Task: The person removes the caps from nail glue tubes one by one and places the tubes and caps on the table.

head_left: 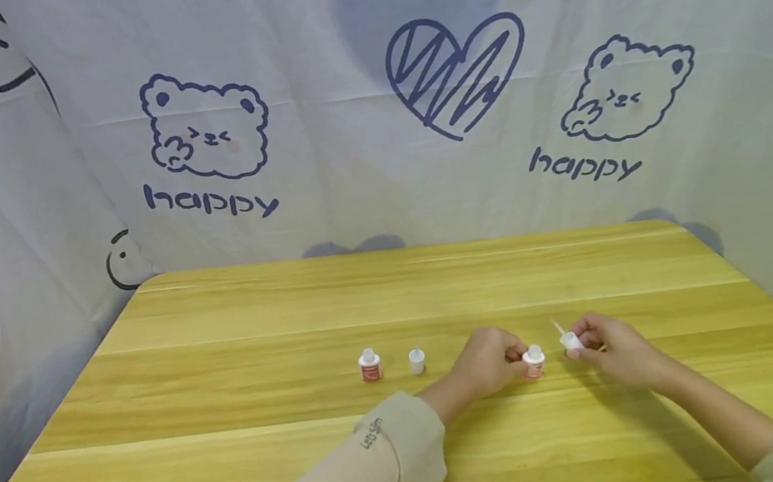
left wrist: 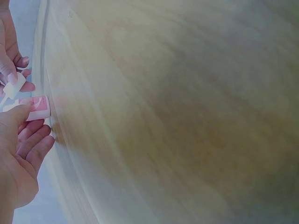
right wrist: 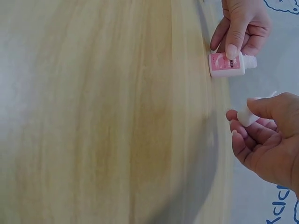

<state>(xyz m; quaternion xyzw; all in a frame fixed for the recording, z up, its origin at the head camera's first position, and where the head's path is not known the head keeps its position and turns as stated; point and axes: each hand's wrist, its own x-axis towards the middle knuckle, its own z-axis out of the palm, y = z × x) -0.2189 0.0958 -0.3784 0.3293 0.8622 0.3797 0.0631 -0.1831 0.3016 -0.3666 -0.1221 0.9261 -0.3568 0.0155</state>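
My left hand (head_left: 487,361) pinches a small white bottle (head_left: 534,362) with a pink label, which stands upright on the table with its narrow neck uncovered. In the right wrist view the thumb of that hand lies across the bottle's label (right wrist: 225,61). Just to the right, my right hand (head_left: 619,347) holds a white brush cap (head_left: 571,341) between thumb and fingers, its thin applicator pointing up and to the left. Cap and bottle are apart. The left wrist view shows the cap (left wrist: 15,85) close to the bottle (left wrist: 38,108).
Left of my hands stand a second white bottle (head_left: 370,366) with a red label, uncapped, and another white cap (head_left: 416,360) with its applicator upward. The wooden table (head_left: 240,466) meets a printed cloth (head_left: 336,114) behind and at the sides.
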